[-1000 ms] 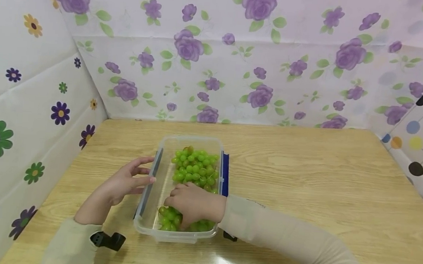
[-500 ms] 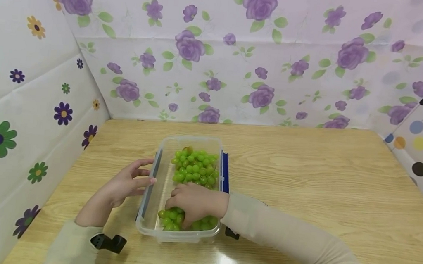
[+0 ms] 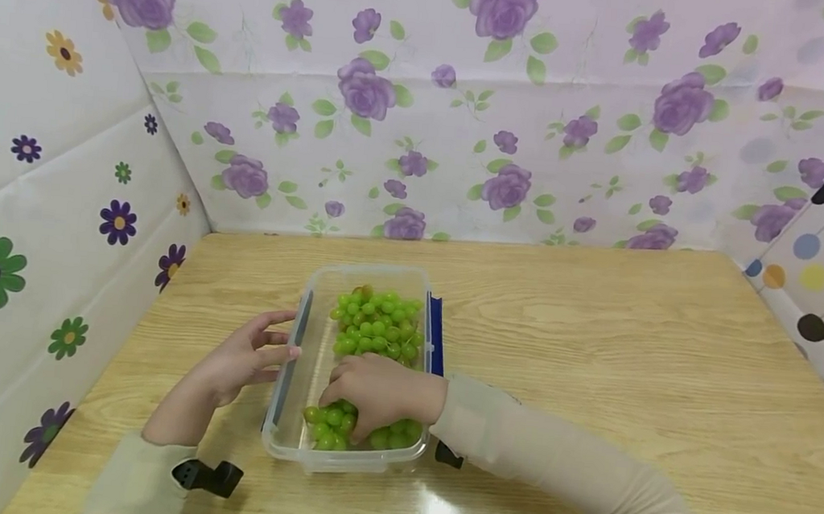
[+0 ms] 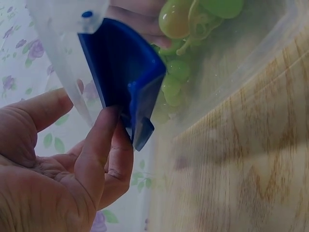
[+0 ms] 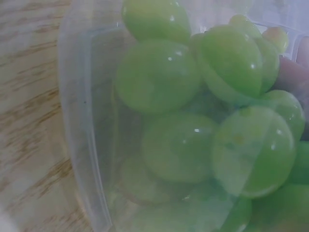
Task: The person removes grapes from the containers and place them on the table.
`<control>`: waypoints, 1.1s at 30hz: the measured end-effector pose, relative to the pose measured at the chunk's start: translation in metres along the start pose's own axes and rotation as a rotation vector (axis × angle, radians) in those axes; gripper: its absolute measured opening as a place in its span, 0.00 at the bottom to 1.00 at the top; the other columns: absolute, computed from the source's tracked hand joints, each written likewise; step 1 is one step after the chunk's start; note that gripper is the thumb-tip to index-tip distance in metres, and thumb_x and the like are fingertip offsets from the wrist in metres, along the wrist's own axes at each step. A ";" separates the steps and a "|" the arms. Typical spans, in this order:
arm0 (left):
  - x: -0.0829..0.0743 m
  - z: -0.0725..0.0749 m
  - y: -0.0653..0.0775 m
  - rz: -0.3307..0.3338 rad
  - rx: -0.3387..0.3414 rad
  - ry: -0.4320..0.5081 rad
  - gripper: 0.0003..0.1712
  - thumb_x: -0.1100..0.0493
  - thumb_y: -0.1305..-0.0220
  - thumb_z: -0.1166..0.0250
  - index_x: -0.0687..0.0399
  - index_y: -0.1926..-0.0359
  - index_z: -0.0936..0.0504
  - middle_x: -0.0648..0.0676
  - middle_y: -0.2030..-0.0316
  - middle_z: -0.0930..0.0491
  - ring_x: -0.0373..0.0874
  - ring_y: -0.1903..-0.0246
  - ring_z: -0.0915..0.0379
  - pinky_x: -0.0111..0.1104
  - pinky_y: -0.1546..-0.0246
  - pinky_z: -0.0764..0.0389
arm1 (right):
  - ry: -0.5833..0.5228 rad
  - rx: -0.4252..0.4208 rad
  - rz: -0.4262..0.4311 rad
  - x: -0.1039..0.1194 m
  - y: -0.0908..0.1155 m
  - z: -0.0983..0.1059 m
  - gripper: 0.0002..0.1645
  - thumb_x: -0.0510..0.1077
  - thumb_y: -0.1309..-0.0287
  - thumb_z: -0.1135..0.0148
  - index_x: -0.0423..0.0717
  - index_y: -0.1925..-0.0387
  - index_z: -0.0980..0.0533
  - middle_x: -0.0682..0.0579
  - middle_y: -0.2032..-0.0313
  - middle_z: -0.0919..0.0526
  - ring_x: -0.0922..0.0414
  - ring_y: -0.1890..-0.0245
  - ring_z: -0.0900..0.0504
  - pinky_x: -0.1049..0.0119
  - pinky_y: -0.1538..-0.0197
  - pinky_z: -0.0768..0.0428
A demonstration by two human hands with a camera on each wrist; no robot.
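Observation:
A clear plastic storage box [image 3: 345, 463] stands on the table with bunches of green grapes inside. My left hand [image 3: 247, 361] holds the box's left side, its thumb at the rim. In the left wrist view, fingertips lie against the folded-out blue locking flap [image 4: 123, 63]. My right hand [image 3: 383, 392] reaches over the right side into the box and grips the front bunch of grapes [image 3: 329, 428]; its fingertips are hidden among the fruit. Behind it lies another grape bunch [image 3: 377, 327]. The right wrist view shows grapes [image 5: 159, 75] close up through the clear wall.
The wooden table [image 3: 594, 344] extends widely to the right of the box. A flowered sheet [image 3: 412, 160] hangs along the back, with patterned sheets at left and right. A second blue flap [image 3: 437, 332] sticks out from the box's right side.
Both hands stay nearly where they were. The front grapes shift slightly under my right hand, and the whole view sways a little.

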State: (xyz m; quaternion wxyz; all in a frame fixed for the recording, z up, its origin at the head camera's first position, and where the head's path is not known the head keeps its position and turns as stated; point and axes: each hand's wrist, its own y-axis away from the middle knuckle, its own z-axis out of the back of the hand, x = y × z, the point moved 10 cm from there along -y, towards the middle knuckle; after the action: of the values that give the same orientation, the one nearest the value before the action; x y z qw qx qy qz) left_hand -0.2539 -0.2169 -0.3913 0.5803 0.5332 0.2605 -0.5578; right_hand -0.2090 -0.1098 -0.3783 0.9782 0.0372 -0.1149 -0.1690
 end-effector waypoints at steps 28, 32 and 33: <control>0.004 -0.002 0.003 -0.010 0.011 0.016 0.42 0.54 0.33 0.41 0.55 0.26 0.53 0.69 0.37 0.43 0.56 0.42 0.36 0.52 0.43 0.30 | -0.046 -0.152 -0.036 0.001 0.013 0.029 0.34 0.53 0.59 0.22 0.52 0.47 0.21 0.56 0.51 0.19 0.62 0.52 0.23 0.72 0.46 0.28; 0.003 -0.001 0.001 -0.018 0.011 0.019 0.41 0.53 0.32 0.41 0.55 0.27 0.53 0.69 0.38 0.43 0.56 0.43 0.35 0.51 0.43 0.29 | -0.037 -0.179 -0.030 0.002 0.015 0.034 0.35 0.53 0.60 0.22 0.51 0.46 0.21 0.55 0.52 0.19 0.61 0.52 0.22 0.72 0.46 0.28; 0.003 -0.001 0.000 -0.022 0.011 0.020 0.41 0.53 0.32 0.41 0.55 0.27 0.52 0.69 0.38 0.43 0.55 0.43 0.35 0.50 0.44 0.29 | -0.033 -0.184 -0.029 0.002 0.016 0.035 0.35 0.53 0.60 0.22 0.51 0.46 0.21 0.55 0.52 0.19 0.61 0.53 0.22 0.72 0.47 0.28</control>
State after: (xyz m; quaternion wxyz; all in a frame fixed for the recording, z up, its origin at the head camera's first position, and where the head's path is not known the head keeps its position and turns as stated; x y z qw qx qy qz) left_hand -0.2529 -0.2172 -0.3946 0.5687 0.5391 0.2691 -0.5599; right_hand -0.2100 -0.0968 -0.3419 0.9729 -0.0539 -0.1147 -0.1935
